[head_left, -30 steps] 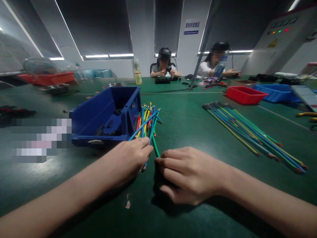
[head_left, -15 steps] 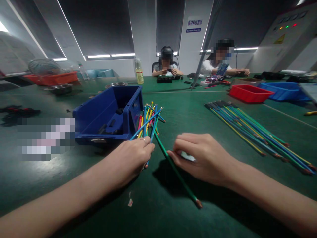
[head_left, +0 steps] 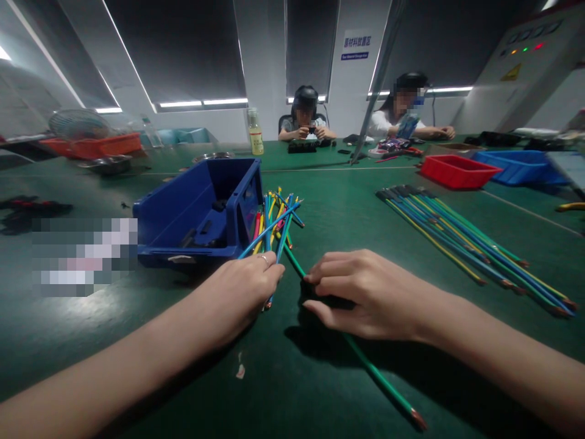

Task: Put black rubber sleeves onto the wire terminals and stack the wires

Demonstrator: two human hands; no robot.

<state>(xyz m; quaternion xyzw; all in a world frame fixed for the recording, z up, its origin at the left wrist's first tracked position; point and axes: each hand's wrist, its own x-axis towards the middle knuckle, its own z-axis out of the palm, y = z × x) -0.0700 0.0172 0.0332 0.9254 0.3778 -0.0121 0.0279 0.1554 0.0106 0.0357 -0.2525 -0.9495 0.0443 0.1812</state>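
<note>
My left hand (head_left: 242,292) is closed around the near ends of a bundle of coloured wires (head_left: 274,222) that fans out beside a blue bin (head_left: 201,213). My right hand (head_left: 365,292) pinches a single green wire (head_left: 379,381) that runs from the bundle under my fingers and out toward me, its bare copper tip at the lower right. A second row of blue, green and yellow wires (head_left: 466,244) lies spread on the green table (head_left: 320,378) to the right.
Two people sit working at the far side of the table. A red tray (head_left: 457,171) and a blue tray (head_left: 521,166) stand at the right rear. An orange tray (head_left: 95,145), a metal basket and a bottle (head_left: 254,132) stand at the back.
My right hand has pulled one green wire out of the bundle toward me, so more of its length now trails past my fingers. My left hand has stayed on the bundle.
</note>
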